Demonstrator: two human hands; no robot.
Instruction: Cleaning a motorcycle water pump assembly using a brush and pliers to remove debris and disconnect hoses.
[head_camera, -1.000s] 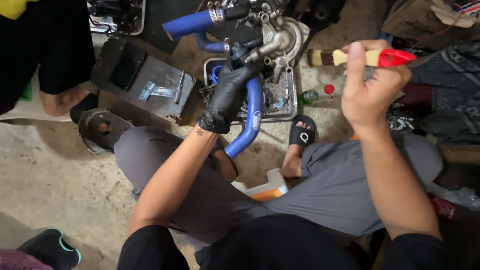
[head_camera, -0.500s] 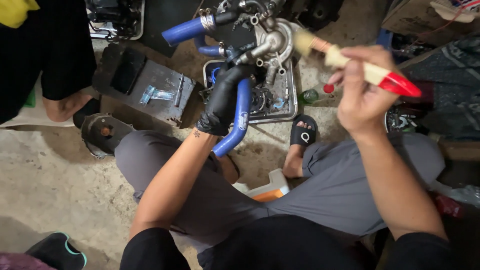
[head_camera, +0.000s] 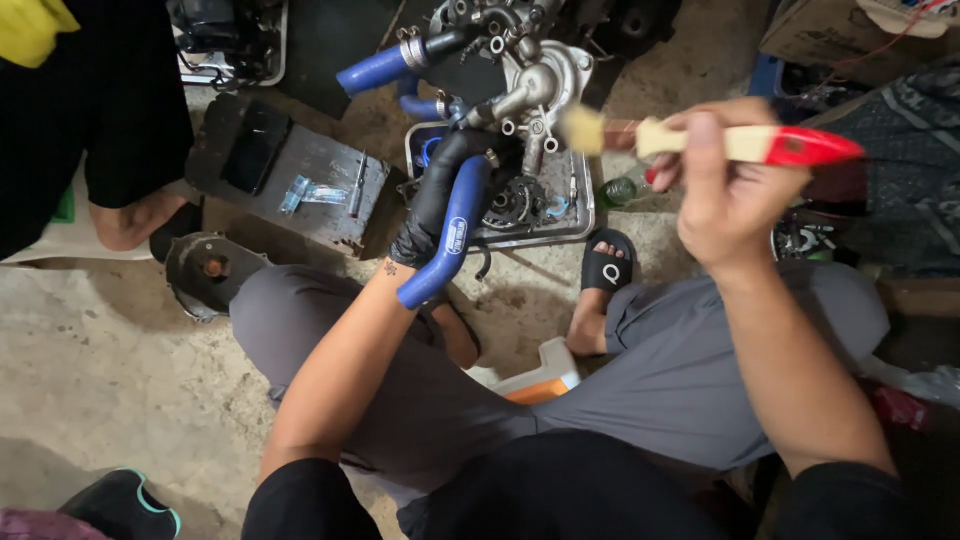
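My left hand, in a black glove, grips a metal engine part with blue hoses attached, held above a metal tray. One blue hose hangs down past my wrist; another sticks out to the upper left. My right hand is bare and holds a paintbrush with a pale wooden handle and a red end. Its bristles point left and sit close to the metal part's right side.
I squat on a concrete floor in grey trousers and black sandals. A metal block and a round metal disc lie at left. Another person's leg and foot are at far left. An orange-and-white container sits between my legs.
My right hand has swung the paintbrush down and leftwards, bringing its bristles near the metal part. My left hand has tilted the part with its hoses slightly.
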